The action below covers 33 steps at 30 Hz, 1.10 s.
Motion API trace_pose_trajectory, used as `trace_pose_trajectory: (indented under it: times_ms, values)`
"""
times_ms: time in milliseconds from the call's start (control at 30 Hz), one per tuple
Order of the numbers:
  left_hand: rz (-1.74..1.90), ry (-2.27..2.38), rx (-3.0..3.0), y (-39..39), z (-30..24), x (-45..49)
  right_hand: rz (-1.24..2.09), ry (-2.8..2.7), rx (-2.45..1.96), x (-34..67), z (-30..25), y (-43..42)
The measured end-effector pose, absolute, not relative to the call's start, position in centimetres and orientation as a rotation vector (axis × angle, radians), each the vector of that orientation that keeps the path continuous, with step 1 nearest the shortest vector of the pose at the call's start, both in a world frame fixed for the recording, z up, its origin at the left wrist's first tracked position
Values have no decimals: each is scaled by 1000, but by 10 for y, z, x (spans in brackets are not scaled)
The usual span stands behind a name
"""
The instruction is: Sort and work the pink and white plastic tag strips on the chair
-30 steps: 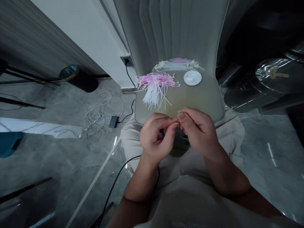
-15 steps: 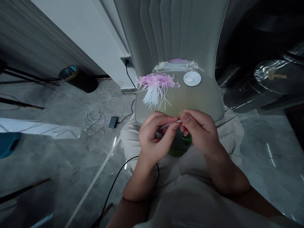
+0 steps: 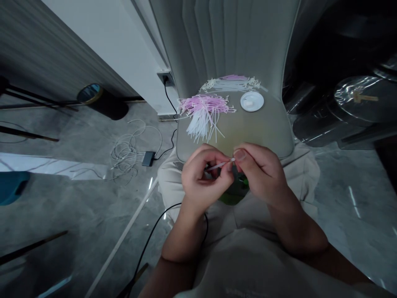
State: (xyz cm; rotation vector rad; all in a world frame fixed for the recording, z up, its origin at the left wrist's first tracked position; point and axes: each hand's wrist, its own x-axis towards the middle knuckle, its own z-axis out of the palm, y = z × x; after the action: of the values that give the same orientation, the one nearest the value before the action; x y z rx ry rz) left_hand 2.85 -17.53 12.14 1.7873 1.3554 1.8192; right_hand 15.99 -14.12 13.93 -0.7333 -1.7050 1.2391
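My left hand (image 3: 203, 176) and my right hand (image 3: 259, 174) meet above my lap, with a thin white plastic strip (image 3: 219, 165) running between their fingers. My right thumb and forefinger pinch its tip, and my left fingers close around the strip's length. A green object (image 3: 234, 194) lies in my lap below my hands, partly hidden by them. Beyond my fingers, a pile of pink and white plastic strips (image 3: 203, 116) and a paler bundle (image 3: 231, 84) lie on a grey upholstered chair seat (image 3: 257, 128), next to a small white round dish (image 3: 252, 101).
The chair's ribbed backrest (image 3: 229, 37) rises behind the seat. On the marble floor at left lie a coiled white cable (image 3: 124, 151) and a black device (image 3: 148, 158). A black cable (image 3: 155, 234) runs beside my left arm. Dark shiny objects (image 3: 341, 111) stand at right.
The strip now shows clearly, stretching left from my right fingertips, whereas one second ago it was mostly hidden in my fingers. My hands have shifted only slightly.
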Motion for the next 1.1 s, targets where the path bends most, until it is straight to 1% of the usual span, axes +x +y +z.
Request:
trace_pose_trajectory:
  times_ms: [333,633,933,1100]
  values:
    - [1824,1378,1826,-180,123,25,1178,-1757,-694,162,141,-141]
    - [1838,1397,1858,-183,131,30,1345,-1689,-665,164,141,-144]
    - [1884,1384,1868,-182,128,33,1270,-1715,-701,165,147,-147]
    - [1837,1372,1836,-180,125,32,1230,-1758,-728,164,143,-143]
